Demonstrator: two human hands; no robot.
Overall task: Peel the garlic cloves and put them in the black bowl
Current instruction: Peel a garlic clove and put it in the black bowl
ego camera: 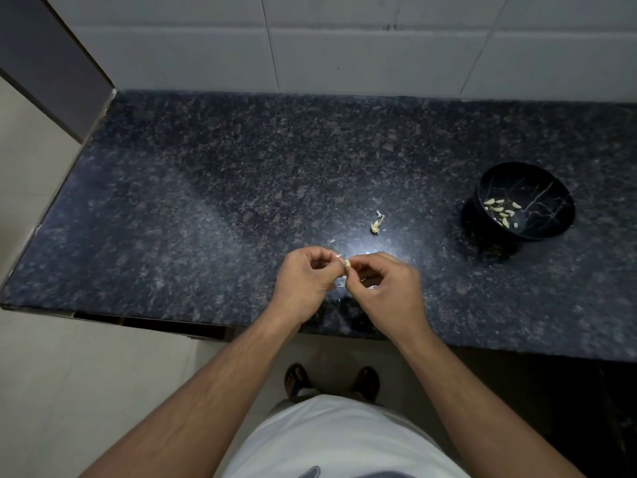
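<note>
Head view looks down on a dark speckled granite tabletop (pixel 206 188) that runs from a grey cabinet side (pixel 51 60) at the far left to the right edge of the picture, with a pale tiled wall (pixel 344 43) behind it. Left of the tabletop lies light floor (pixel 69 374).

Near the front edge, about the middle, the left hand (pixel 303 281) has its fingers curled, and its thumb and forefinger pinch one end of a small pale garlic clove (pixel 347 265). Just right of it, the right hand (pixel 386 288) is likewise curled, and its fingertips pinch the other side of the same clove, so the clove sits between the two hands, held above the tabletop. A few small white scraps of peel (pixel 339 285) lie on the tabletop beneath and between the hands.

Beyond the hands and a little to the right, a garlic stem and root remnant (pixel 376 224) lies alone on the tabletop.

Well apart to the right stands the black bowl (pixel 551 232), tilted so that its inside faces the camera, with thin pale branching lines on its inner wall. Inside it lies a loose cluster of peeled garlic cloves (pixel 499 210).

At the bottom, between the forearms, a white shirt (pixel 337 439) and two feet in sandals (pixel 296 377) show.
</note>
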